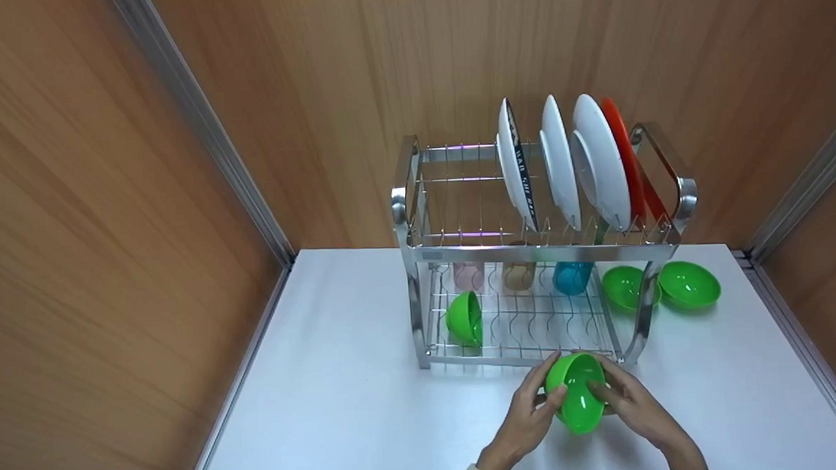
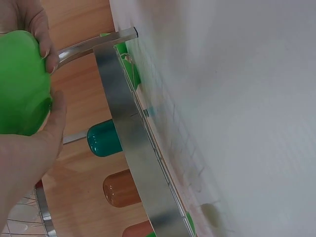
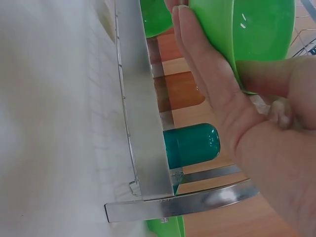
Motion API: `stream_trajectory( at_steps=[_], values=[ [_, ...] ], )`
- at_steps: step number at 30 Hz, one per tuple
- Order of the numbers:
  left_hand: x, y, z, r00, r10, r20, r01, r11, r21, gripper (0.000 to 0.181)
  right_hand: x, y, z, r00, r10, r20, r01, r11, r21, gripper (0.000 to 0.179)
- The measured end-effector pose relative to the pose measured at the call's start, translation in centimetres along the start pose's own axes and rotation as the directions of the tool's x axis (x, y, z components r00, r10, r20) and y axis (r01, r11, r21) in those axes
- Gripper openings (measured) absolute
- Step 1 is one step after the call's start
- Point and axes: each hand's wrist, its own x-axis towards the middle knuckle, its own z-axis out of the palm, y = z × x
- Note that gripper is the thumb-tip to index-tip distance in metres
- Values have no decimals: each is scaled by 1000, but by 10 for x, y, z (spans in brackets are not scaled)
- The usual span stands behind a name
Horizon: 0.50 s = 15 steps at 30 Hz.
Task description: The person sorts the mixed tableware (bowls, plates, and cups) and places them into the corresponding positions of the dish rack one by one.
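Note:
Both hands hold one green bowl [image 1: 578, 396] in front of the metal dish rack [image 1: 530, 253], its hollow facing the person. My left hand [image 1: 525, 418] grips the bowl's left side, thumb at the rim. On the other side my right hand [image 1: 632, 401] pinches the rim, its thumb inside the bowl and its fingers behind; the right wrist view shows this pinch closely. A second green bowl [image 1: 465, 319] stands on its side on the rack's lower tier, at the left.
White plates [image 1: 558, 164] and a red plate [image 1: 624, 159] stand in the upper tier. Pink [image 1: 469, 276], brown [image 1: 519, 276] and blue cups [image 1: 572, 277] sit below. Two green bowls [image 1: 689, 285] rest on the white table [image 1: 340, 405] at the rack's right. Wooden walls [image 1: 330, 113] enclose the table.

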Motion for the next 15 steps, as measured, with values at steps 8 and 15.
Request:
stream_trajectory(
  at_steps=[8, 15],
  values=[
    [1, 1, 1, 1000, -1, 24, 1, 999, -34, 63, 1, 2, 4, 999, -37, -19, 37, 999, -4, 60],
    [2, 3, 1, 999, 29, -24, -29, 999, -25, 60, 3, 2, 5, 999, -40, -6, 40, 999, -1, 59]
  ],
)
